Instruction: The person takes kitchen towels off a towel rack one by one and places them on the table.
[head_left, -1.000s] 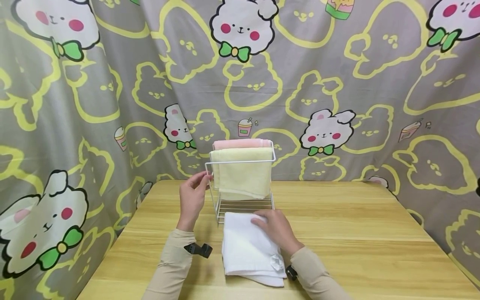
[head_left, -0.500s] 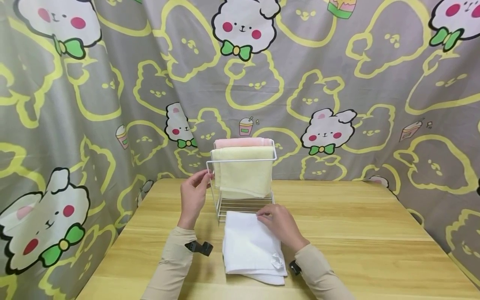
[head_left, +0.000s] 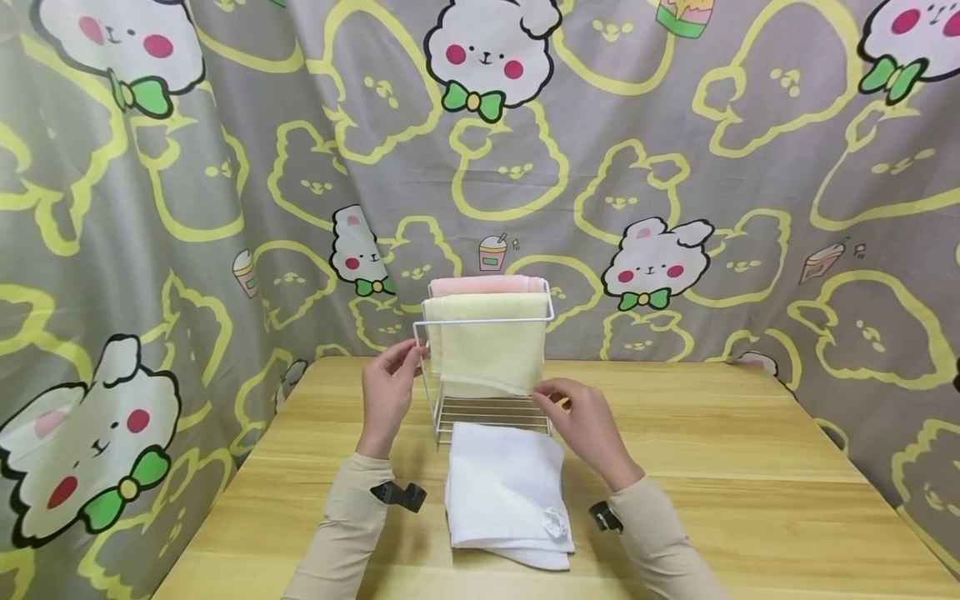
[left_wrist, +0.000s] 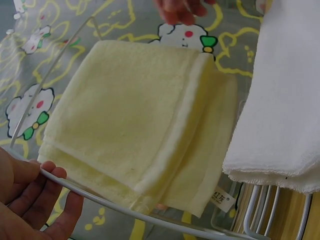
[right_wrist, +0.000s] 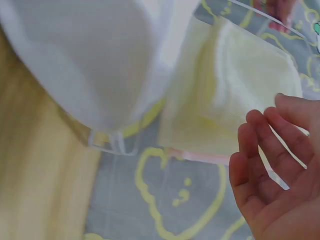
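Note:
A white wire rack [head_left: 491, 322] stands on the table. My left hand [head_left: 385, 404] pinches its left side wire between thumb and fingers, which the left wrist view shows close up. A folded pale yellow towel [head_left: 487, 350] hangs over one rail, and behind it a pink towel [head_left: 483, 286] shows only along its top. In front, a folded white towel [head_left: 506, 483] with a small tag overlaps the rack's base. My right hand [head_left: 588, 429] is off the white towel, with fingertips at the rack's right post near the yellow towel's lower corner. Its fingers are loosely bent in the right wrist view [right_wrist: 280, 175].
The wooden table [head_left: 712, 467] extends to both sides of the rack. A grey curtain [head_left: 570, 183] with cartoon rabbits hangs behind the table and along its left and right sides. Each wrist carries a black strap with a small camera.
My right hand has left the top edge of the white towel and moved up and right to the rack's right side. My left hand keeps its place on the wire.

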